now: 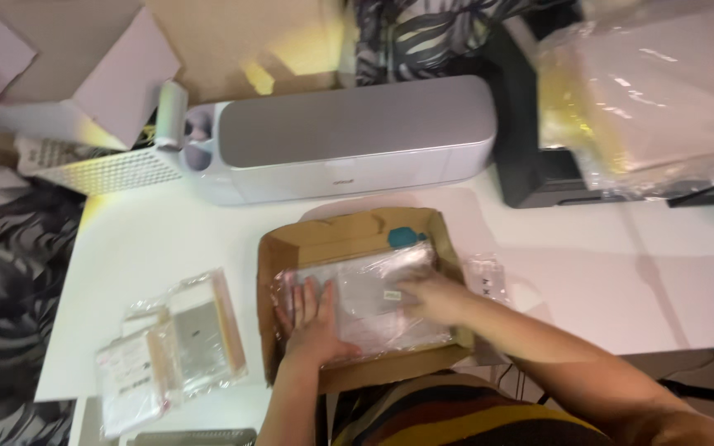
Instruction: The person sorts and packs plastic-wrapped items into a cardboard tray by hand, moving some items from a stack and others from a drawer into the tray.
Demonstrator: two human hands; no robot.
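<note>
Head view, looking down: both hands are inside a shallow brown cardboard box (357, 239) that sits open on the white tabletop (175, 239), close to the person's body. In the box lies a flat packet wrapped in clear plastic (365, 301) — it fills most of the box floor. The left hand (311, 318) lies flat on the packet's left part, fingers spread and stretched out, palm down, gripping nothing. The right hand (431, 296) rests on the packet's right part with fingers bent over the wrap; whether it pinches the plastic or only presses on it I cannot tell, as the hand is blurred. A small teal piece (406, 237) sits at the box's far edge.

Left of the box, well apart from it, a few clear plastic bags with flat contents (179, 347) lie on the tabletop. Behind the box stands a long pale grey machine with a rounded lid (349, 136). To the right — a black device (539, 165) with a plastic-wrapped bundle (646, 91) on top.
</note>
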